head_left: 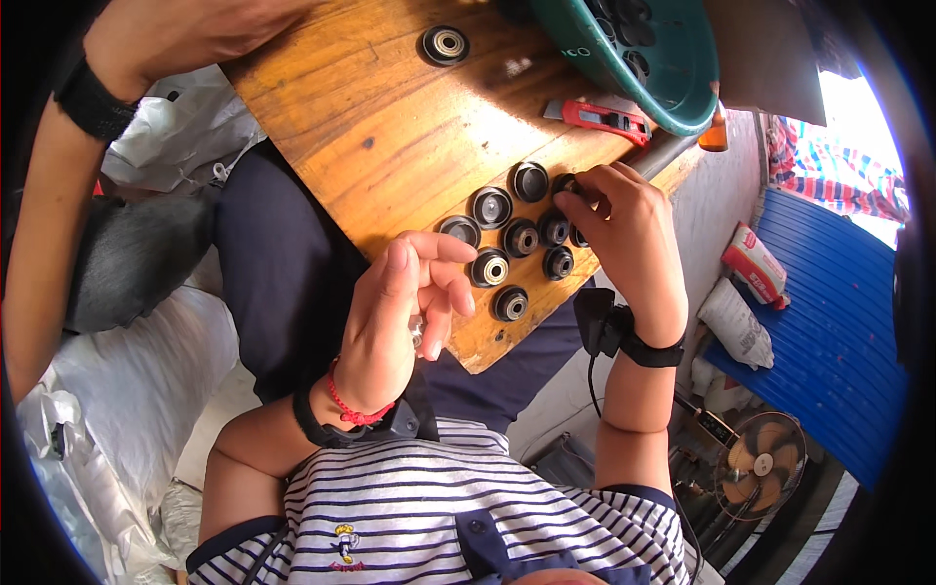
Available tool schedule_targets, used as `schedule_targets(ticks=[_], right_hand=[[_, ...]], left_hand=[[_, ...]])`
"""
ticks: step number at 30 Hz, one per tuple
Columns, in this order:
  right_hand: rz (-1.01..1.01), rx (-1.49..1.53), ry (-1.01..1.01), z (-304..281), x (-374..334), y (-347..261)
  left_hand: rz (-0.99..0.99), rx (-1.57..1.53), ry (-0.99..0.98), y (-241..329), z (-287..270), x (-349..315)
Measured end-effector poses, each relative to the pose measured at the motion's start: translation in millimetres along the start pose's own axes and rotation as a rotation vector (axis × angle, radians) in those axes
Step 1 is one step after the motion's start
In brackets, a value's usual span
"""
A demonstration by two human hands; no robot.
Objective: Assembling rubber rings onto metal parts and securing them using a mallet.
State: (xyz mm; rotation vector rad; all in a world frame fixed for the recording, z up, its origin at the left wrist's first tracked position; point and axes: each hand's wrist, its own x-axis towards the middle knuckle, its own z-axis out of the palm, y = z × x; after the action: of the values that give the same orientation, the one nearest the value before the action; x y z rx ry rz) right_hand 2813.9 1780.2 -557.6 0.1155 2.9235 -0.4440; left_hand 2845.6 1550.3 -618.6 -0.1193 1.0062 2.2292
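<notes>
My right hand point(629, 229) is closed in a pinch at the table's right edge, thumb and finger on a small black wheel point(563, 183). My left hand point(395, 312) is turned palm inward with its fingers curled, and small shiny pieces point(417, 333) show in the palm, too small to name. Between the hands lie several black round parts on the wooden table point(361, 127). Some, like one wheel point(489, 266), have a metal bearing in the middle. Others, such as a black cap point(529, 181), look like shallow cups.
A green basin point(643, 97) with black parts stands at the far right, with a red utility knife point(604, 119) before it. One wheel point(445, 45) sits farther back. Another person's arm point(58, 185) reaches in from the left. A fan point(760, 463) stands low on the right.
</notes>
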Motion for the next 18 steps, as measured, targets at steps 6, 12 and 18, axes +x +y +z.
schedule_targets(ticks=[6, 12, 18], right_hand=[[-0.048, 0.021, 0.197, -4.4, -20.2, -16.7], [-0.458, 0.217, 0.056, 12.1, -66.8, -71.1], [-0.517, 0.127, 0.113, 25.1, -59.8, -65.1]], left_hand=[[-0.161, -0.554, -0.071, 3.7, 9.2, 10.1], [-0.158, -0.281, 0.013, 2.4, 24.4, 1.4], [-0.103, -0.074, -0.044, 1.4, 26.9, 1.6]])
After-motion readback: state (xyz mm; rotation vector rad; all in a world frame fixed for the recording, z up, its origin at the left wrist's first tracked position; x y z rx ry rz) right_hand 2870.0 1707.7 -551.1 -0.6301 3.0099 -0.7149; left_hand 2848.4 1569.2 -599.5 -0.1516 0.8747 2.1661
